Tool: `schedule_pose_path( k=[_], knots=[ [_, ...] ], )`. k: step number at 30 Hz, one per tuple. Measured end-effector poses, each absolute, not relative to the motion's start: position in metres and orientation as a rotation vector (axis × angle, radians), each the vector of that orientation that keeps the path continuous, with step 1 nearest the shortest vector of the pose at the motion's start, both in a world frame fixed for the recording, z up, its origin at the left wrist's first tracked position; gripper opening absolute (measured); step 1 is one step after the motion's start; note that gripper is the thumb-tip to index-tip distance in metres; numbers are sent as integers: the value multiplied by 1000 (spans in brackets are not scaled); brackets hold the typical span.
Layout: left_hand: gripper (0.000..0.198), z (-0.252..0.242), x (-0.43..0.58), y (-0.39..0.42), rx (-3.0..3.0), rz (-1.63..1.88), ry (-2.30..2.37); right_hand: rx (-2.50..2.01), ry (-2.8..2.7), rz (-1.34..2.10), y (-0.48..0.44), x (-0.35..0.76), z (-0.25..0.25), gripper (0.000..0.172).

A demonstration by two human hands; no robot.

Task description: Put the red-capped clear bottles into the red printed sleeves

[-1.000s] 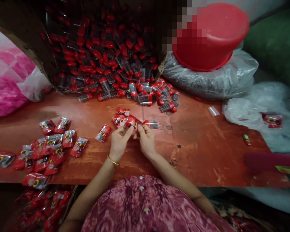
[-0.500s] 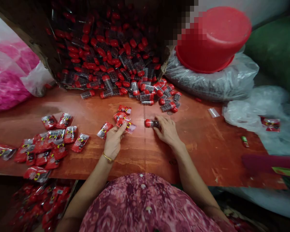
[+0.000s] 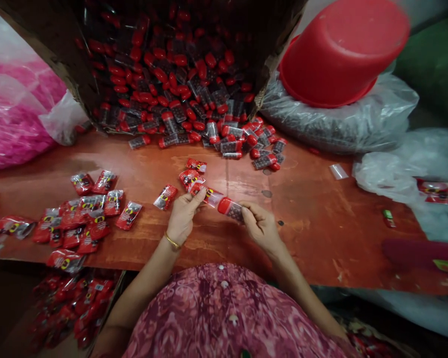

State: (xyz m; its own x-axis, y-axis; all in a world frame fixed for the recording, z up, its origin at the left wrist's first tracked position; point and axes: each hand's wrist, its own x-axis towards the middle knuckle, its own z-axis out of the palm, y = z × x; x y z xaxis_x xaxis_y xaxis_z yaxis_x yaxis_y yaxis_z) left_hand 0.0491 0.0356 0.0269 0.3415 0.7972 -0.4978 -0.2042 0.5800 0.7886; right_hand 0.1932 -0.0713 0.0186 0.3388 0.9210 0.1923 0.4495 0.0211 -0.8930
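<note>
My left hand, with a gold bracelet at its wrist, pinches a small red printed plastic packet between thumb and fingers. My right hand is closed on the dark end of a clear, red-capped tube with dark round pieces inside. The tube's red end meets the clear end of the packet; whether it sits inside cannot be made out. Beside my left hand lie a filled red packet and a few more red packets, partly overlapping.
A cardboard box of red-capped tubes spills onto the reddish table. Filled packets lie at left, with more in a box below. A red tub rests on a plastic sack; a bag of pink pieces stands left.
My right hand has lifted the tube off the table and brought it left and nearer to me, against the packet. The left hand keeps its packet. The view has shifted slightly.
</note>
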Motion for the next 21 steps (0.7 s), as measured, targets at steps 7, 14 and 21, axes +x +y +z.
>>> schedule_pose_path(
  k=[7, 14, 21],
  knots=[
    [38, 20, 46, 34, 907, 779, 1060, -1591, -1260, 707, -69, 190, 22, 24],
    [38, 16, 40, 35, 1028, 647, 1021, -1578, -1155, 782, -68, 187, 21, 23],
    [31, 23, 46, 31, 989, 689, 960, -1542, -1087, 845, -68, 183, 16, 24]
  ],
)
